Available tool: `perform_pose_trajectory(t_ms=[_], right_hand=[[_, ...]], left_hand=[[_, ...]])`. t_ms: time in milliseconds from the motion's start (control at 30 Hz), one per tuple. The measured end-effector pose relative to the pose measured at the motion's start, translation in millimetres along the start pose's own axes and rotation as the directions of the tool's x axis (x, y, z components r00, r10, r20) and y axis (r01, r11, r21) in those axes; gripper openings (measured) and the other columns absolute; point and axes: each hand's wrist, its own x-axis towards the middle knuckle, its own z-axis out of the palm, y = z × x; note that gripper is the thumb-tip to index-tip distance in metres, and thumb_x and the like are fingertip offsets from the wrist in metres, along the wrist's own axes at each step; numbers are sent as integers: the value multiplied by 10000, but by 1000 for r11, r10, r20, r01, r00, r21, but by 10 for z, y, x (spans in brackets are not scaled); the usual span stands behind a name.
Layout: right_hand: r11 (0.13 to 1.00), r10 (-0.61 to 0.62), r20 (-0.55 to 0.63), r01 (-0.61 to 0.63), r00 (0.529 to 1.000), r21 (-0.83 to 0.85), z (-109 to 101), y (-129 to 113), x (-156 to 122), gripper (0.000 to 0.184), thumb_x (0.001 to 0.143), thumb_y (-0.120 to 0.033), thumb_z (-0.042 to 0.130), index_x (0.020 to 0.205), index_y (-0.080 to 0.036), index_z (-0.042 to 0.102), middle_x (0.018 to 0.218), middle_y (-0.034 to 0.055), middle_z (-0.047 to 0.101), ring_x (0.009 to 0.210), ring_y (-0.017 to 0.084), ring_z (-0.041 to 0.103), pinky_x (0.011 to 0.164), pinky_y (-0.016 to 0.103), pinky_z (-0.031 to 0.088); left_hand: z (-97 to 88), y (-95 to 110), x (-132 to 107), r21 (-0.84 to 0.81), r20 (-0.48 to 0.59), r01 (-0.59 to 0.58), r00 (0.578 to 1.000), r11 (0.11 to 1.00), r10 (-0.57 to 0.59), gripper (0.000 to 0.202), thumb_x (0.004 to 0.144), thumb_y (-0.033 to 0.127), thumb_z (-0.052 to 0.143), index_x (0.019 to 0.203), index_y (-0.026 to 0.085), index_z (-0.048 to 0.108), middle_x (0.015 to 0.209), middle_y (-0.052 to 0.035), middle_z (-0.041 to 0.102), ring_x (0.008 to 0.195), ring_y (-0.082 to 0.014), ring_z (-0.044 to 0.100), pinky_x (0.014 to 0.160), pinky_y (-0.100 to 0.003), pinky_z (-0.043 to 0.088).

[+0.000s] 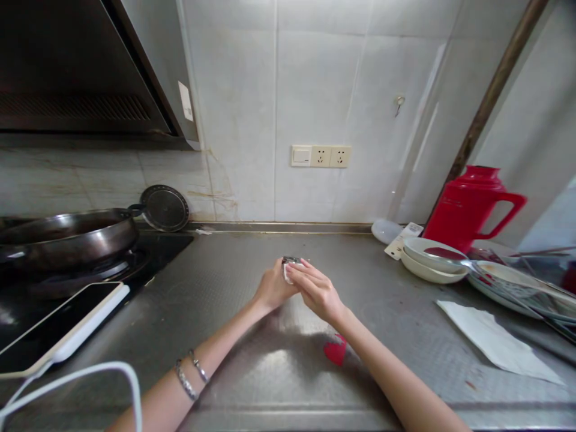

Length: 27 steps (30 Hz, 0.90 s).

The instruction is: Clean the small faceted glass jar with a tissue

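Both my hands meet over the middle of the steel counter (252, 372). My left hand (271, 288) is closed around a small white and silver object (290, 267), too small to name. My right hand (317, 291) lies over it from the right, with its fingers laid together across the object. A small red piece (335, 351) lies on the counter under my right forearm. Two bracelets (191, 373) sit on my left wrist.
A dark wok (67, 237) sits on the stove at left, with a round lid (164, 207) against the wall. A phone (58, 324) with a white cable lies front left. White bowls (432, 259), plates, a red jug (470, 204) and a paper napkin (495, 339) fill the right side.
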Motion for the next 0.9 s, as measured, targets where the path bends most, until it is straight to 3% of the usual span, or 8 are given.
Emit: perform_pose_trajectory(t_ms=[100, 233, 300, 433, 500, 633, 767, 900], right_hand=[[988, 147, -119, -142, 982, 54, 35, 78, -6, 337, 913, -110, 448, 1170, -247, 617, 1080, 46, 703, 1059, 193, 641, 1004, 447, 487], [936, 350, -214, -335, 912, 105, 67, 141, -27, 246, 902, -195, 502, 1051, -265, 686, 992, 8, 729, 971, 221, 680, 918, 422, 551], [921, 389, -246, -373, 888, 111, 75, 136, -40, 229, 897, -225, 512, 1021, -268, 699, 972, 1, 734, 963, 232, 683, 893, 419, 564], [926, 376, -264, -359, 888, 113, 84, 84, -40, 229, 900, -219, 506, 1018, -263, 698, 988, 12, 731, 953, 216, 686, 900, 403, 554], [918, 397, -268, -384, 878, 103, 84, 69, -25, 209, 893, -222, 522, 990, -262, 703, 937, 23, 739, 886, 205, 698, 855, 380, 564], [860, 509, -277, -499, 815, 109, 89, 101, -8, 185, 889, -252, 530, 918, -236, 712, 840, 50, 729, 767, 186, 682, 702, 305, 562], [816, 577, -268, -558, 772, 150, 102, 154, -24, 196, 889, -293, 527, 899, -200, 699, 825, 58, 716, 720, 174, 668, 638, 275, 546], [819, 574, -225, -543, 788, 188, 93, 165, -29, 197, 896, -299, 521, 886, -191, 685, 827, 58, 707, 737, 170, 656, 666, 275, 540]], left_hand=[[-3, 48, -14, -18, -9, 56, 998, 998, -56, 412, 647, 413, 711, 967, 196, 569, 870, -64, 676, 795, -248, 662, 635, -290, 463], [0, 60, -35, -86, -9, 76, 997, 993, -77, 524, 619, 483, 734, 1013, 184, 559, 865, -72, 697, 782, -243, 665, 627, -291, 459], [3, 46, -38, -102, -4, 69, 998, 992, -70, 551, 619, 500, 735, 1032, 180, 560, 878, -76, 699, 791, -242, 663, 644, -299, 464], [20, -19, -16, -187, 43, 98, 995, 978, -92, 589, 613, 517, 741, 1059, 177, 564, 911, -74, 684, 816, -229, 647, 655, -305, 483], [32, -60, 5, -330, 149, 149, 983, 932, -104, 640, 611, 538, 737, 1099, 171, 544, 893, -66, 662, 780, -206, 632, 586, -279, 489], [41, -85, 29, -603, 325, 282, 941, 746, -93, 767, 580, 591, 737, 1165, 163, 486, 903, -55, 590, 736, -169, 585, 423, -204, 450], [40, -26, 11, -697, 354, 320, 932, 642, -81, 782, 581, 594, 740, 1176, 156, 481, 902, -56, 558, 748, -161, 561, 380, -168, 418], [50, 10, -12, -707, 355, 345, 928, 618, -112, 684, 621, 531, 739, 1153, 169, 507, 885, -47, 564, 712, -138, 549, 390, -162, 395]])
